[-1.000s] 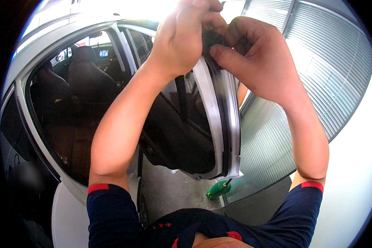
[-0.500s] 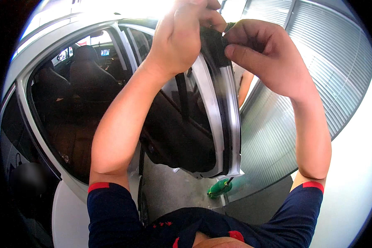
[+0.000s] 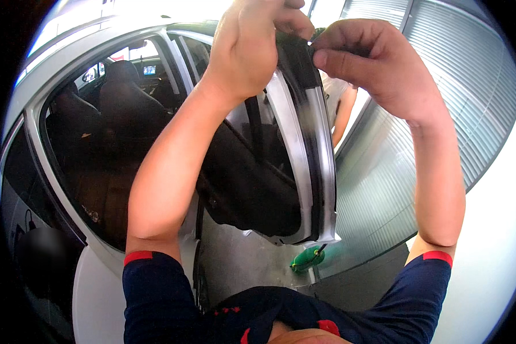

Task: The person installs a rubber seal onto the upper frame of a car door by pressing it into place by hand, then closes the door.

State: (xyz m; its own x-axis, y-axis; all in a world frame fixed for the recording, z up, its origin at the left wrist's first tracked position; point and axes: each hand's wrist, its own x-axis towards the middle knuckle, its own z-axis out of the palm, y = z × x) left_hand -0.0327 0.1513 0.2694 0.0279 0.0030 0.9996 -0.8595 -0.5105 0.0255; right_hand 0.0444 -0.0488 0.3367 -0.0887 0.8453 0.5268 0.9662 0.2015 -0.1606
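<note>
A white car's opened rear door (image 3: 292,129) stands in front of me, its edge toward me. A dark, film-like black strip (image 3: 299,60) covers the upper corner of its window frame. My right hand (image 3: 378,66) pinches the strip's outer edge between thumb and bent fingers. On the other side of that corner is my left hand (image 3: 246,54), raised higher, its fingers curled near the strip's top. The upper frame edge cuts off part of this hand, and whatever its fingertips hold is hidden.
Left of the door is the car's rear opening, with dark seats (image 3: 120,86) inside. A green bottle-like container (image 3: 308,260) with a thin dark stem lies on the floor below the door. Behind the door shows another person's arm (image 3: 344,114). Glass with blinds (image 3: 453,74) stands at right.
The view has shifted slightly. My right hand is a little higher and farther right, still pinching the black strip's edge. My left hand has barely moved.
</note>
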